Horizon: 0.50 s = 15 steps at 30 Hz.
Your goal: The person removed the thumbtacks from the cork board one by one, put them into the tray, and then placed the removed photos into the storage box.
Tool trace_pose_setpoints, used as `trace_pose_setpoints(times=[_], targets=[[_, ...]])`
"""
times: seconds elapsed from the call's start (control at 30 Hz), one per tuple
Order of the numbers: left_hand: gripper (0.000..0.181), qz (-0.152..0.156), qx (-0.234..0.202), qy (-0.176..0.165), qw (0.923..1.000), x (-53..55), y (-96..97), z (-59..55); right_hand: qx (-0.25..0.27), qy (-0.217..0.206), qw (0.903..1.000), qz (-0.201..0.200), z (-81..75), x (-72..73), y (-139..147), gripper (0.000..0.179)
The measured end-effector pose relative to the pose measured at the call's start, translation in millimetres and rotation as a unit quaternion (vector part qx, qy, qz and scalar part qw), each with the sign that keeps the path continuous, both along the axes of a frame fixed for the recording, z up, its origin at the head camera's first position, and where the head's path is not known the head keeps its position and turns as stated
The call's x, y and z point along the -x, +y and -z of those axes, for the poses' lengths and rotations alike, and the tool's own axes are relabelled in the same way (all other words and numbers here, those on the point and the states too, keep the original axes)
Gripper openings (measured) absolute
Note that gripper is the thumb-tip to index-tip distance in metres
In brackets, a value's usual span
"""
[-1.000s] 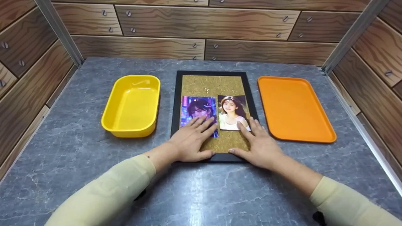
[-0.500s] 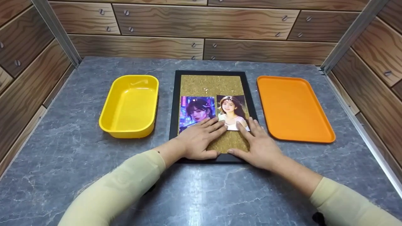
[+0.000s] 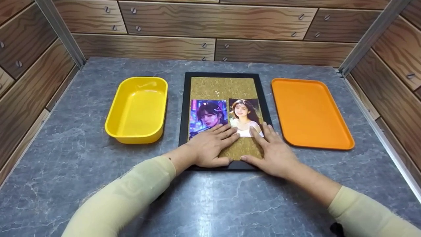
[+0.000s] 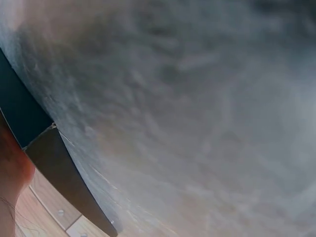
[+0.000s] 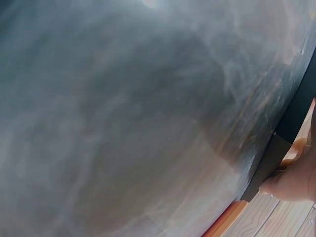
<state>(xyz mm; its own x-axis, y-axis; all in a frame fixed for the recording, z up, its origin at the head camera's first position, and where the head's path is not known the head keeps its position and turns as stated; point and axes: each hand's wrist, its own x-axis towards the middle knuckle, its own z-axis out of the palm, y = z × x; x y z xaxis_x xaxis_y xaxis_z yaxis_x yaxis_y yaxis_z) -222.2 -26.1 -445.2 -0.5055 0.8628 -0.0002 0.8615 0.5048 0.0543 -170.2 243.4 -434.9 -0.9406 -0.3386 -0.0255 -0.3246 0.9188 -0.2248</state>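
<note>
The left sleeve (image 3: 128,194), lower left of the frame, and the right sleeve (image 3: 368,210), lower right, are pale yellow and close-fitting. A faint rounded outline marks the left one; a small black piece (image 3: 336,228) shows beneath the right. Left hand (image 3: 212,148) and right hand (image 3: 275,152): bare.

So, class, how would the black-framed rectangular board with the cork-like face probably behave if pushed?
The black-framed rectangular board is probably stiff: its edges look straight. Lying flat on the grey marbled table, it would likely slide rather than tip or roll.
</note>
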Motion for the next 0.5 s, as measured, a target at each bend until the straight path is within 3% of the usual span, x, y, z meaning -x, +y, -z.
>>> trace_pose_setpoints(times=[0.5], targets=[[0.085,0.01,-0.004,0.007,0.9999,0.4,-1.0,0.1,0.006,0.003,1.0,-0.003,-8.9,5.5,4.1,0.112]])
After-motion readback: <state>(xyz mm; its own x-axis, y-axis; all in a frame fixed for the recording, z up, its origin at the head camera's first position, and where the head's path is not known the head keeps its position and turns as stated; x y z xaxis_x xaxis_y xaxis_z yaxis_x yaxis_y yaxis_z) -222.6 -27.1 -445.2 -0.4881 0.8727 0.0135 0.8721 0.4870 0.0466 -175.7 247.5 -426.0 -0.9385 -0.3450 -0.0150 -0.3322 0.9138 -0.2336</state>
